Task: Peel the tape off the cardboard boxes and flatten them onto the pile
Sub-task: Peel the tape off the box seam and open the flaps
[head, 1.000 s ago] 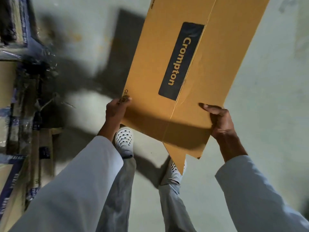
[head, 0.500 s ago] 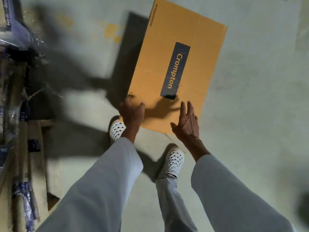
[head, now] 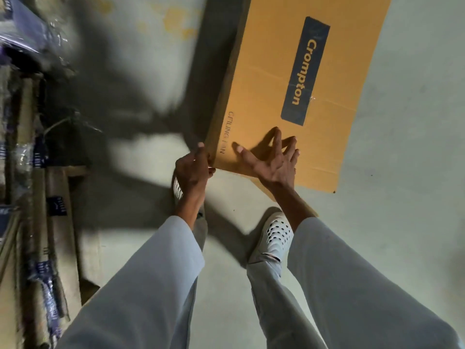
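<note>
A tan cardboard box [head: 264, 79] with a dark blue "Crompton" label lies on the grey floor ahead of my feet, its left side wall facing up a little. My left hand [head: 192, 167] grips the box's near left corner. My right hand [head: 273, 157] rests on the top face near the front edge with its fingers spread apart. A strip of clear tape runs along the label, hard to make out. A loose flap pokes out under the near edge by my right wrist.
A blurred pile of flattened cartons [head: 27, 222] with blue print and crumpled clear plastic fills the left edge. My white perforated shoes [head: 273, 233] stand just behind the box. Bare concrete floor [head: 407, 172] stretches to the right.
The box went from held up in both hands to lying on the floor. My left hand took hold of its near left corner; my right hand came down flat on top.
</note>
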`<state>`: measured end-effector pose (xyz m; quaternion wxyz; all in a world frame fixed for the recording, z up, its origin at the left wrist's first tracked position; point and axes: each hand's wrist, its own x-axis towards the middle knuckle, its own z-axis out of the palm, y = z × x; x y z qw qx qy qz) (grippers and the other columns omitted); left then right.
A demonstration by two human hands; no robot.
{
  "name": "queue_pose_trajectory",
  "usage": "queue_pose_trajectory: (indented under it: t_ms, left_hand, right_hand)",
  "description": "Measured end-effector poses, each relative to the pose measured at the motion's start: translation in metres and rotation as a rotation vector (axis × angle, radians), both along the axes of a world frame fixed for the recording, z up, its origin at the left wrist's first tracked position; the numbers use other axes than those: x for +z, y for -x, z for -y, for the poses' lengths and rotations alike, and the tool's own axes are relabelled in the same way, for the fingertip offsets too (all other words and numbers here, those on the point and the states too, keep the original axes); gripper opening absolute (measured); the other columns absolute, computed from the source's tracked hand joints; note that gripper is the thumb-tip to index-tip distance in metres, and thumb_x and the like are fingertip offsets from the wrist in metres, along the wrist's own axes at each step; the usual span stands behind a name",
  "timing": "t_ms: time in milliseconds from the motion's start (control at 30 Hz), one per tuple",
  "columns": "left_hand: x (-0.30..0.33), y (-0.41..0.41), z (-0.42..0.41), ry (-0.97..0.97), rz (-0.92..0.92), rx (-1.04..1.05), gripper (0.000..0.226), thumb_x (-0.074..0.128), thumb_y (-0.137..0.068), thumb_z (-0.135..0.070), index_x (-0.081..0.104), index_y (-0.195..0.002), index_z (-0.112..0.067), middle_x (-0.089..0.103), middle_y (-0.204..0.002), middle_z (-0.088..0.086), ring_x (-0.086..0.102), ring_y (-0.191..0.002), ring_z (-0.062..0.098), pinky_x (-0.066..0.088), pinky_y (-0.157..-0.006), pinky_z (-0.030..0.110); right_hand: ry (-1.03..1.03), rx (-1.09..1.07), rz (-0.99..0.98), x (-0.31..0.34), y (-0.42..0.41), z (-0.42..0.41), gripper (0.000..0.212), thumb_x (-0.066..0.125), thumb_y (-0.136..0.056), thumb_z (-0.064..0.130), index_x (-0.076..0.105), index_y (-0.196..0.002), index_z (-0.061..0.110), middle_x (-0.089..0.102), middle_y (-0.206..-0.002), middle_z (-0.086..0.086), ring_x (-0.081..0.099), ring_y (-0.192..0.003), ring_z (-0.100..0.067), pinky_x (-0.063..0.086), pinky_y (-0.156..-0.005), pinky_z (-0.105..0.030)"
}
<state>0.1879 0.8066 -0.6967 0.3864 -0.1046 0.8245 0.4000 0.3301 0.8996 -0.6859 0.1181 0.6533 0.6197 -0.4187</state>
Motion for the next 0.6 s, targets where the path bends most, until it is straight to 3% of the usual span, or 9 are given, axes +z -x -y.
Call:
queue_pose_trajectory:
  t_ms: [67, 167, 300, 367, 467, 533, 600]
  left_hand:
    - [0.014, -0.017, -0.004, -0.042, -0.112, -0.094, 0.029, 0.058, -0.091, -0.028, 0.071, -0.066, -0.022, 0.073, -0.066, 0.004, 0.072, -0.058, 0.022, 0.062, -0.063, 0.036]
    - [0.030, -0.043, -0.020, -0.112, -0.125, -0.180, 0.011, 0.065, -0.087, -0.009, 0.072, -0.084, -0.016, 0.074, -0.076, 0.008, 0.073, -0.064, 0.024, 0.059, -0.056, 0.026]
    - [0.014, -0.080, -0.028, -0.209, -0.013, -0.247, 0.010, 0.073, -0.073, -0.018, 0.073, -0.078, -0.026, 0.075, -0.077, 0.001, 0.073, -0.072, 0.023, 0.062, -0.068, 0.044]
    - [0.005, -0.096, -0.025, -0.247, 0.036, -0.310, 0.016, 0.077, -0.068, -0.019, 0.074, -0.084, -0.023, 0.075, -0.080, -0.001, 0.073, -0.080, 0.020, 0.062, -0.074, 0.043]
    - [-0.011, -0.103, -0.028, -0.322, 0.197, -0.287, 0.016, 0.077, -0.077, -0.009, 0.072, -0.088, -0.019, 0.075, -0.087, 0.007, 0.073, -0.086, 0.026, 0.061, -0.076, 0.037]
    - [-0.030, -0.097, -0.032, -0.266, 0.171, -0.267, 0.012, 0.073, -0.082, -0.011, 0.070, -0.085, -0.022, 0.075, -0.091, 0.006, 0.071, -0.089, 0.025, 0.058, -0.079, 0.037]
    - [-0.053, -0.088, -0.036, -0.161, 0.114, -0.273, 0.012, 0.072, -0.086, -0.020, 0.069, -0.098, -0.019, 0.072, -0.110, 0.007, 0.067, -0.104, 0.023, 0.050, -0.087, 0.032]
  right_hand:
    - [-0.004, -0.038, 0.040, 0.014, 0.002, -0.010, 0.129, 0.055, -0.063, 0.093, -0.008, -0.159, 0.034, -0.023, -0.166, -0.010, -0.018, -0.152, -0.041, 0.004, -0.116, -0.073]
    - [-0.041, -0.067, 0.075, 0.028, 0.001, -0.020, 0.137, 0.054, -0.060, 0.095, -0.013, -0.159, 0.029, -0.024, -0.165, -0.011, -0.017, -0.151, -0.043, 0.006, -0.111, -0.078]
    - [-0.090, -0.037, 0.129, 0.025, -0.010, -0.030, 0.135, 0.065, -0.064, 0.086, -0.012, -0.159, 0.028, -0.019, -0.166, -0.012, -0.009, -0.151, -0.046, 0.014, -0.110, -0.079]
    - [-0.134, -0.003, 0.133, 0.017, -0.024, -0.034, 0.123, 0.069, -0.071, 0.070, -0.005, -0.159, 0.027, -0.009, -0.167, -0.013, 0.002, -0.150, -0.050, 0.027, -0.109, -0.075]
    - [-0.215, 0.068, 0.116, 0.007, -0.047, -0.043, 0.114, 0.056, -0.069, 0.066, 0.003, -0.160, 0.024, 0.005, -0.166, -0.016, 0.019, -0.144, -0.052, 0.037, -0.106, -0.068]
    - [-0.259, 0.107, 0.100, 0.003, -0.059, -0.052, 0.110, 0.057, -0.071, 0.068, 0.007, -0.160, 0.024, 0.013, -0.163, -0.017, 0.029, -0.139, -0.051, 0.042, -0.104, -0.064]
    - [-0.303, 0.125, 0.087, -0.001, -0.072, -0.060, 0.107, 0.058, -0.074, 0.070, 0.010, -0.159, 0.026, 0.021, -0.161, -0.016, 0.037, -0.136, -0.049, 0.045, -0.103, -0.061]
